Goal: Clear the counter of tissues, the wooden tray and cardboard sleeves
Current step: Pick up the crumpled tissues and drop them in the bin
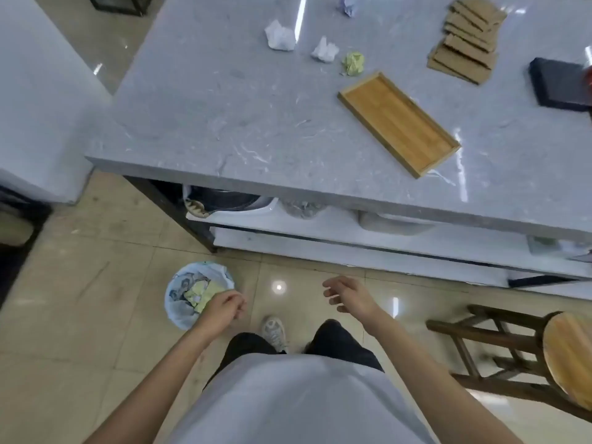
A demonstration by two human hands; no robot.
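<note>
On the grey counter lie two white crumpled tissues, a yellow-green one and another white one at the top edge. An empty wooden tray lies diagonally near the front edge. Several brown cardboard sleeves are fanned out at the back right. My left hand hovers over the rim of a lined waste bin on the floor, fingers loosely curled, holding nothing. My right hand hangs open below the counter, empty.
The bin holds yellow and white tissues. A dark flat box sits at the counter's right edge. A wooden stool stands on the floor to my right. Shelves under the counter hold bowls and containers. A second white counter is at left.
</note>
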